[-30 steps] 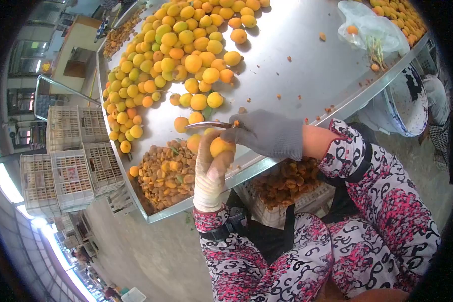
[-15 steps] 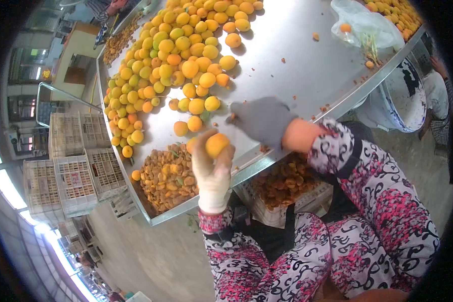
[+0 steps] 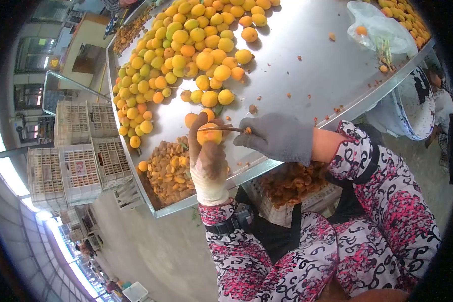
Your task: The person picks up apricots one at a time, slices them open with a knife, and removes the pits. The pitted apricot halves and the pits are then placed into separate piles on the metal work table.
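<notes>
My left hand (image 3: 209, 163), in a stained white glove, holds a yellow-orange apricot (image 3: 210, 135) between its thumb and fingers. In a grey glove, my right hand (image 3: 277, 137) is closed around a small thin-bladed knife (image 3: 229, 129). The slim, slightly curved blade lies across the upper part of the apricot. A bit of orange flesh clings near the knife's grip end. Just beyond my left hand, whole apricots (image 3: 205, 60) are heaped on the metal table (image 3: 302, 65). Below and left of that hand lies a pile of apricot stones (image 3: 171, 173) in the table's corner.
Under the table edge, a crate (image 3: 314, 204) holds orange-brown apricot pieces (image 3: 289, 186). A white bucket (image 3: 412, 105) stands at the right. A clear plastic bag (image 3: 380, 30) lies on the table's far right. Stacked plastic crates (image 3: 80, 168) stand on the left.
My right hand has come nearer my left, and the knife blade now shows across the apricot. The view has shifted slightly, moving the table's contents right.
</notes>
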Action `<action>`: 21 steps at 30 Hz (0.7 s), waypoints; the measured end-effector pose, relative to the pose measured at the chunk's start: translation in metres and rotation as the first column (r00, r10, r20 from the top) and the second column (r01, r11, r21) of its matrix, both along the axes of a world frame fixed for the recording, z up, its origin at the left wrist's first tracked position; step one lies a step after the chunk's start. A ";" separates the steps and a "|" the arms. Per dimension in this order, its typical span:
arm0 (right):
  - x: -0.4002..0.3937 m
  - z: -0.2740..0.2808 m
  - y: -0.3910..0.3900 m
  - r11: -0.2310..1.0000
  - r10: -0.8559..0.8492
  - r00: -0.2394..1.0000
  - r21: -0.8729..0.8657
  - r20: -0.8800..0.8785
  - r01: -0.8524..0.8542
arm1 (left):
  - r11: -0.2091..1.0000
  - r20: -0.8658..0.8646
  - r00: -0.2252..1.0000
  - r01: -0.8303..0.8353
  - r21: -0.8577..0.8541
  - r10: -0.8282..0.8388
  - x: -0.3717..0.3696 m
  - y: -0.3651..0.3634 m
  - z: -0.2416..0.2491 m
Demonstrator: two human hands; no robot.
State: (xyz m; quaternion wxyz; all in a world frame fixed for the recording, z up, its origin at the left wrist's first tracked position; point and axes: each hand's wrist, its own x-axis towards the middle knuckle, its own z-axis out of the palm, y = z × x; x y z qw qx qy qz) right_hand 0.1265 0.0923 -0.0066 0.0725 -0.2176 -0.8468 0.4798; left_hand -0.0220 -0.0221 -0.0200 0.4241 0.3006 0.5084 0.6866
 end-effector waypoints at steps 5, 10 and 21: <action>-0.006 -0.009 -0.013 0.996 -0.055 0.998 -0.071 0.007 0.055 | 0.996 0.033 0.996 -0.076 -0.044 0.078 0.006 0.005 -0.002; -0.019 -0.030 -0.032 0.971 -0.206 0.975 -0.140 -0.079 0.194 | 0.996 0.451 0.891 -0.078 0.042 0.050 0.023 0.016 -0.009; -0.022 -0.032 -0.031 0.968 -0.225 0.970 -0.133 -0.087 0.213 | 0.989 0.222 0.965 -0.126 -0.079 0.141 0.033 0.022 0.000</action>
